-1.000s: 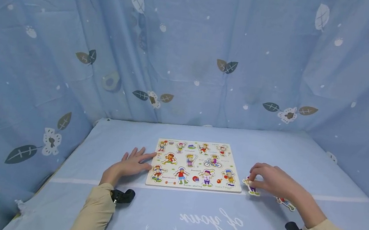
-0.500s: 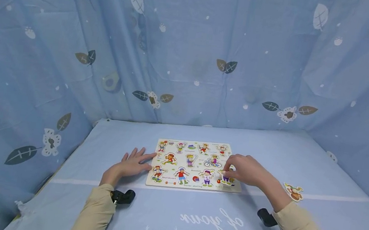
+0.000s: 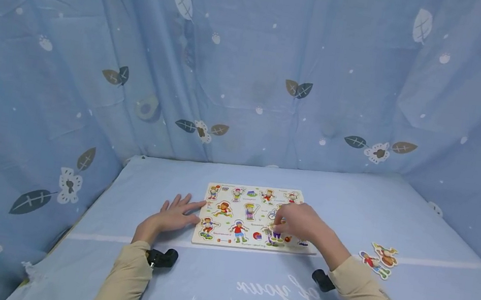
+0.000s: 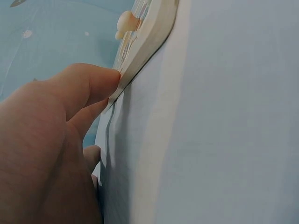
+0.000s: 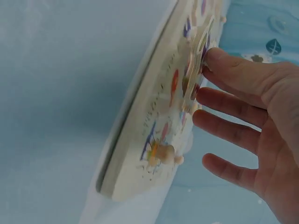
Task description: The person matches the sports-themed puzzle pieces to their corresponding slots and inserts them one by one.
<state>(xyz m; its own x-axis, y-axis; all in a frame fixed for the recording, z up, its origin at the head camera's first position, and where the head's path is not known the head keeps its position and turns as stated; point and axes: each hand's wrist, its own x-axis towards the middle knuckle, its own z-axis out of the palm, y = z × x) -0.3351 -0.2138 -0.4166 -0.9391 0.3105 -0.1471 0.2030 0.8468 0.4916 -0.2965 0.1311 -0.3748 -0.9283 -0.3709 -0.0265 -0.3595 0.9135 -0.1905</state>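
A pale wooden knob puzzle board (image 3: 211,242), printed with children playing sports, lies on the table with several figure pieces on it. My left hand (image 3: 173,215) rests at its left side, thumb and index finger touching the edge, as the left wrist view also shows. Between its thumb and fingers my right hand (image 3: 304,224) pinches a puzzle piece (image 3: 276,235) with purple trousers, over the right half of the board. In the right wrist view this puzzle piece (image 5: 198,60) is tilted close to the board surface. The hand hides part of the figures beneath.
Two loose puzzle pieces lie right of the board: one with an orange-brown figure (image 3: 387,256), and one in red and blue (image 3: 374,264), touching or overlapping. Blue patterned curtains (image 3: 253,95) hang behind and beside the table (image 3: 184,285).
My right hand has carried the purple-trousered puzzle piece leftward, from the table beside the board to above the board. The left hand has stayed at the board's edge.
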